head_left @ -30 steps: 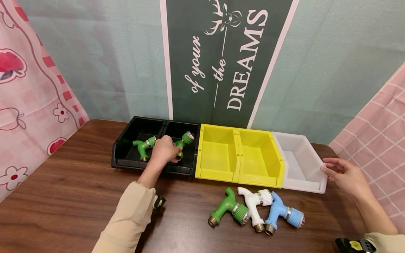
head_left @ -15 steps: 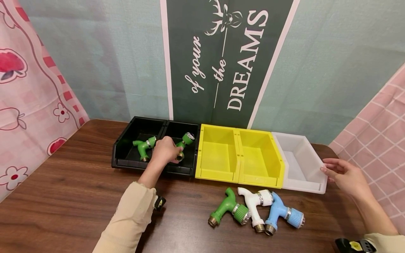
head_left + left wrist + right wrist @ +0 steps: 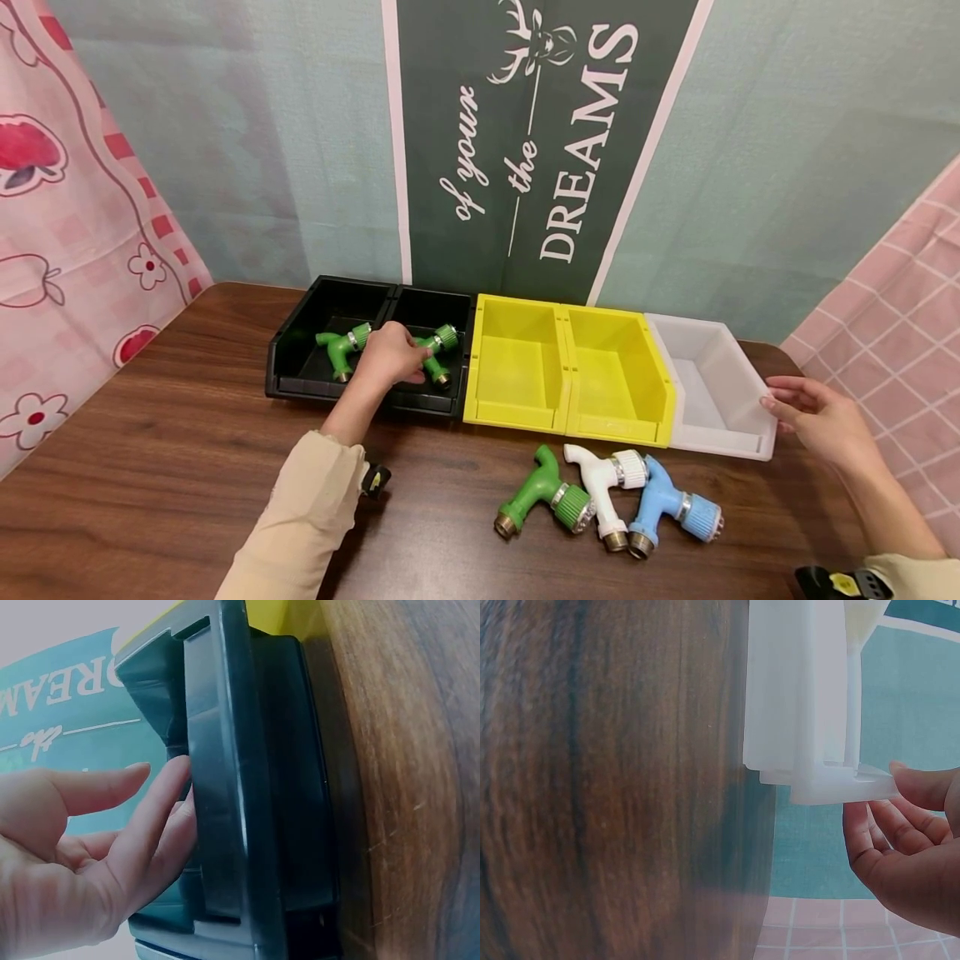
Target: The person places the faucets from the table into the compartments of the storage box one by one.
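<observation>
In the head view, my left hand [image 3: 392, 354] is inside the second black bin [image 3: 429, 403], beside a green tap [image 3: 447, 337] lying there. The left wrist view shows that hand [image 3: 97, 855] with the thumb apart from the fingers, whose tips dip behind the bin's front lip [image 3: 214, 765]. Another green tap [image 3: 339, 350] rests in the leftmost black bin [image 3: 303, 387], partly behind the hand. At the far right, my right hand [image 3: 828, 417] pinches the side wall of a white bin [image 3: 731, 367], thumb on the rim and fingers along the outside.
Two yellow bins [image 3: 517, 367] join the black and white ones in one row. In front, a green tap [image 3: 536, 492], a white tap [image 3: 600, 483] and a blue tap [image 3: 660, 496] lie close together on the wooden table [image 3: 187, 483]. Curtains hang behind.
The green tap by my left hand has tipped down into the second black bin, its threaded end swinging to the right, and the fingers have let it go. The right hand has stayed still.
</observation>
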A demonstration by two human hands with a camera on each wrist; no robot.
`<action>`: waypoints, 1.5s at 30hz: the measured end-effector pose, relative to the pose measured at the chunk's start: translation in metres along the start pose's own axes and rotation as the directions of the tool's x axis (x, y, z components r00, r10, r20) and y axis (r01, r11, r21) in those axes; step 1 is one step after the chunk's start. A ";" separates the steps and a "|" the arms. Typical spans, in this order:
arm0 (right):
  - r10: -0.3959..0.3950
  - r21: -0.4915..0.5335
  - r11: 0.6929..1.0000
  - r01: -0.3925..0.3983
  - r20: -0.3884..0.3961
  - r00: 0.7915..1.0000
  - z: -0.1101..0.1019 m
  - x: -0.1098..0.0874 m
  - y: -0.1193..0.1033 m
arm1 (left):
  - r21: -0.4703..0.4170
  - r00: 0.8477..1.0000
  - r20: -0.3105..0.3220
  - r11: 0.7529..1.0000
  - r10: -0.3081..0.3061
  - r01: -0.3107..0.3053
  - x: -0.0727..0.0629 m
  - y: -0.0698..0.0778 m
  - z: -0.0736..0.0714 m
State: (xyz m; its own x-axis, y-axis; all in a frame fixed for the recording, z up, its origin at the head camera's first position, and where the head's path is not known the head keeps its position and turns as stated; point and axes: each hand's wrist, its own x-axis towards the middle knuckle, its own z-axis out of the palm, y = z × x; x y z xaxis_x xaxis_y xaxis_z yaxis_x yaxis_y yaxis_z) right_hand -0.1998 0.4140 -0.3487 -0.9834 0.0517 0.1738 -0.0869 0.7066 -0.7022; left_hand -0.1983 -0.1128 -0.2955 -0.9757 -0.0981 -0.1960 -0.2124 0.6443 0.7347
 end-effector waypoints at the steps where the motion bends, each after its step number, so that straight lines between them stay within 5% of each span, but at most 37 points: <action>1: 0.002 -0.001 1.000 -0.002 0.000 1.000 0.000 0.000 -0.001 | -0.013 1.000 0.007 1.000 0.000 0.000 0.000 0.000 0.000; 9: -0.014 -0.020 1.000 0.014 -0.020 1.000 -0.002 0.017 0.047 | -0.108 0.999 0.044 0.994 -0.020 0.025 -0.003 0.004 -0.005; 25: -0.002 0.003 1.000 0.002 -0.015 1.000 -0.002 0.020 0.046 | -0.226 0.995 0.104 0.974 0.006 0.017 -0.014 0.010 -0.017; 45: 0.001 -0.008 1.000 -0.001 -0.010 1.000 -0.002 0.018 0.052 | -0.309 0.986 0.148 0.951 0.072 -0.023 -0.028 -0.011 -0.049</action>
State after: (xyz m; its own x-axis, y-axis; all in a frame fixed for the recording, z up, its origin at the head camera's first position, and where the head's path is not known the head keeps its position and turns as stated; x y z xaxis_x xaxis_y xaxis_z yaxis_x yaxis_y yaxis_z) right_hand -0.2218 0.4530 -0.3805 -0.9818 0.0596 0.1805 -0.0849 0.7124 -0.6966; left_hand -0.1716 -0.1543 -0.2663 -0.9697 0.0617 -0.2365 -0.1962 0.3801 0.9039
